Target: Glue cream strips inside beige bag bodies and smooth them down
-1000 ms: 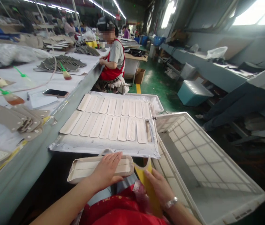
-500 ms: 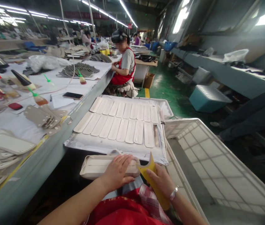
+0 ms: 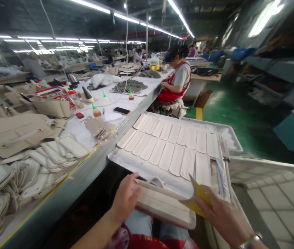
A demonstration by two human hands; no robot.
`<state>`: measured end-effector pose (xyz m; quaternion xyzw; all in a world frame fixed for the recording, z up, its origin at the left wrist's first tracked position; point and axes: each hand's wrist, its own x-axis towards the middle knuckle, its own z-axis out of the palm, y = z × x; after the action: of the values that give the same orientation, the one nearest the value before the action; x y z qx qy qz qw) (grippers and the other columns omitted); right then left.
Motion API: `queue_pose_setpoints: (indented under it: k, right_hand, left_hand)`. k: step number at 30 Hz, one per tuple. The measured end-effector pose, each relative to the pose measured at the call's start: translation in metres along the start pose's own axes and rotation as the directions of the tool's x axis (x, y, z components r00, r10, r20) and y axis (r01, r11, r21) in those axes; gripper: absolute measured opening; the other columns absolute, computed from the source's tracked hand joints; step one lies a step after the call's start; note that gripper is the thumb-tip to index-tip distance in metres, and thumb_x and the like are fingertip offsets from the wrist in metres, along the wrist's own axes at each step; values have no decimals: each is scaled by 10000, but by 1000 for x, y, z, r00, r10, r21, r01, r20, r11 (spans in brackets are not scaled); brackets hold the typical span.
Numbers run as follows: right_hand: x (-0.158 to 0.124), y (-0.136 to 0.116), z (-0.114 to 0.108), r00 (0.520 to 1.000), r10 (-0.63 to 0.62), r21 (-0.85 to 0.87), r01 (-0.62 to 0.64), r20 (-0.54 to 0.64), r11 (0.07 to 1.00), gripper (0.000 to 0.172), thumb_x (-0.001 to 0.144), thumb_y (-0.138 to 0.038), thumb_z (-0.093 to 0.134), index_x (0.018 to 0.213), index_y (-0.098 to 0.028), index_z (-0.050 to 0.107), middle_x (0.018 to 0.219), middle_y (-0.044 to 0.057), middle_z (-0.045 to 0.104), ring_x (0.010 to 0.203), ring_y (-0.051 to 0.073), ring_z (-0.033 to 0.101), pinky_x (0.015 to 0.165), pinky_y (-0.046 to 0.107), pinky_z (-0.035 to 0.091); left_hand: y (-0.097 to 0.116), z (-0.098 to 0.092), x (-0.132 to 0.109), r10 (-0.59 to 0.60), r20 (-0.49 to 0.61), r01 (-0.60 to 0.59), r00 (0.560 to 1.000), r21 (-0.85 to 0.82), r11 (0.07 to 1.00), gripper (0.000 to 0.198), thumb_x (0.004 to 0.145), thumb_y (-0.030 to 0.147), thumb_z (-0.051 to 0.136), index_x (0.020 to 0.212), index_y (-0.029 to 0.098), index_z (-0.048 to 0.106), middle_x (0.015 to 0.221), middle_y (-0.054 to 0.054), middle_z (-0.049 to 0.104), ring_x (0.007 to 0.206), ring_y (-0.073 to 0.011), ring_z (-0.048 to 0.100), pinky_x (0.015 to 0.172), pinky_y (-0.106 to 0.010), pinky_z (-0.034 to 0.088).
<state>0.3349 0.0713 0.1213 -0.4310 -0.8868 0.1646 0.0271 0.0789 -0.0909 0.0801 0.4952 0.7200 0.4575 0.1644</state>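
My left hand point(image 3: 126, 199) grips the near left end of a cream rectangular bag panel point(image 3: 165, 205) that lies across my lap. My right hand point(image 3: 223, 216) is closed on a yellow scraper card point(image 3: 197, 200), whose edge rests on the panel's right end. Just beyond the panel sits a flat tray point(image 3: 136, 160) lined with white paper, carrying two rows of cream oblong strips point(image 3: 172, 145).
A long work table point(image 3: 66, 136) on my left holds stacks of cream pieces point(image 3: 40, 162), grey pieces, glue bottles and a phone point(image 3: 121, 110). A person in a red apron point(image 3: 176, 84) sits further along it. A white plastic crate point(image 3: 274, 193) stands at my right.
My view has swung left, bringing more of the work table into sight. My left hand slid to the panel's left end, and the yellow card in my right hand now touches the panel.
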Motion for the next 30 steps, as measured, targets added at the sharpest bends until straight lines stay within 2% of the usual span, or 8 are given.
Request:
queue_pose_setpoints:
  k: [2,4,9,16,22,25,28,30]
  right_hand:
    - [34,-32,-3,985,-119,-116,133,123,984,371,897,-465,276,1085,-235,498,677,42,657,608,232,634,491,295,381]
    - [69,-67,4,937,-270,-167,309,220,936,320,895,-462,317,981,-242,533,756,26,661,647,216,628,503,276,353]
    - [132,-126,33,820,-499,-207,559,280,803,281,884,-409,403,836,-194,577,782,33,644,693,180,590,665,303,359]
    - [163,-166,72,743,-639,-181,669,200,721,408,913,-395,338,710,-174,614,719,42,640,712,170,564,709,334,283]
    - [179,-195,91,516,-829,-77,856,215,512,521,921,-468,280,685,-173,640,670,38,643,661,147,547,664,331,251]
    - [185,-200,95,417,-877,-48,907,239,419,516,918,-465,290,674,-173,638,658,34,645,632,143,541,652,333,251]
    - [186,-201,98,332,-913,-24,942,237,336,483,917,-425,301,670,-178,633,665,31,650,624,142,538,648,336,254]
    - [186,-200,100,298,-929,-14,953,221,303,471,916,-416,303,667,-183,627,668,26,649,622,142,537,646,339,257]
  left_hand:
    - [-28,-14,1,-300,-40,272,953,-321,907,448,895,445,355,1208,156,495,1219,-108,560,1157,-233,479,1002,-393,331]
    - [-47,-13,3,-426,83,397,901,-552,733,517,899,507,275,1129,141,560,1143,-104,607,1064,-239,543,937,-381,389]
    - [-59,13,1,-480,194,447,856,-745,495,646,867,616,177,1073,168,595,1005,-64,653,892,-222,590,819,-346,435]
    - [-62,11,-6,-519,245,492,819,-765,415,648,868,618,178,1122,176,576,1077,-64,635,1037,-242,538,924,-357,376]
    - [-66,10,4,-572,342,536,746,-817,211,889,798,712,37,1072,96,616,967,-122,673,995,-279,575,909,-421,397]
    - [-63,5,9,-623,305,569,720,-775,277,938,785,726,23,1061,60,623,919,-141,678,937,-277,602,873,-414,423]
    - [-66,0,5,-700,148,613,698,-628,479,806,803,707,182,1097,92,614,913,-121,684,934,-279,603,847,-390,437]
    - [-71,-2,-3,-691,42,622,722,-477,621,637,804,631,348,1131,148,602,965,-99,682,986,-289,582,856,-379,432]
